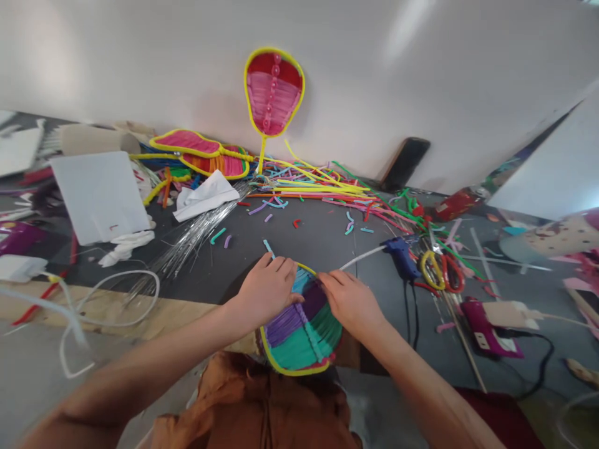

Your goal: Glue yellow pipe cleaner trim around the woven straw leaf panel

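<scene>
A fan-shaped pipe-cleaner piece (285,355) with a yellow rim sits at the table's front edge, close to my body. Purple, teal, blue and green strands fill it, with a twisted strip running down the middle. My left hand (269,287) grips its upper left edge, thumb on the strands. At the upper right edge, the fingers of my right hand (353,305) pinch the rim. A short light blue pipe cleaner end (267,246) sticks up beyond my left hand. A blue glue gun (402,257) with a white glue stick lies right of my right hand.
A pink fan (274,93) with a yellow rim leans on the wall. Before it lie loose pipe cleaners (322,187) and silver wires (201,227). Scissors (433,268), a phone (406,162), a purple device (489,327) and white cables (126,321) lie around.
</scene>
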Demonstrator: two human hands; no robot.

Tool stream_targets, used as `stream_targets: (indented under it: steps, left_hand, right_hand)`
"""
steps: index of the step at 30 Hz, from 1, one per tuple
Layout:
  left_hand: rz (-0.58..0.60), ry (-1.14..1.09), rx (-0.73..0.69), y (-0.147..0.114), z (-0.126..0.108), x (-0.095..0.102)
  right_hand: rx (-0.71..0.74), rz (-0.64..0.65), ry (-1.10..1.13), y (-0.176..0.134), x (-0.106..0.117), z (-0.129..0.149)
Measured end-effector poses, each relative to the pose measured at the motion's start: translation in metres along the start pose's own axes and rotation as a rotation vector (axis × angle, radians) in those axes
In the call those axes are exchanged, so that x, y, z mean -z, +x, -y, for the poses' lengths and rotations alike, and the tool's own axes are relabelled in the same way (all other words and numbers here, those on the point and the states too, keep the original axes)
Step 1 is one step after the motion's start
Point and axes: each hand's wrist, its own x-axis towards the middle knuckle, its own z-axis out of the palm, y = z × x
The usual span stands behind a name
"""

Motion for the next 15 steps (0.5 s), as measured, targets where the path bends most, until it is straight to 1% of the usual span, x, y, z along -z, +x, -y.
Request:
stream_targets:
  steps: [3,6,9,15]
  left_hand:
    - [-0.019,0.021,-0.013,0.003,-0.001,0.000]
    - [-0.012,0.040,-0.037,0.008,-0.001,0.003]
    - [0.009,0.061,-0.039,0.012,-0.002,0.006]
    - [-0.048,0.114,-0.033,0.013,-0.003,0.003]
  right_hand:
    - [-0.025,-0.008,0.029,-0.017,-0.002,0.001]
    - [-0.088,-0.032,0.081,-0.028,-0.006,0.002]
    - [-0.168,-0.053,0.154,-0.031,-0.009,0.003]
    - [-0.271,-0.070,0.296,-0.026,-0.012,0.002]
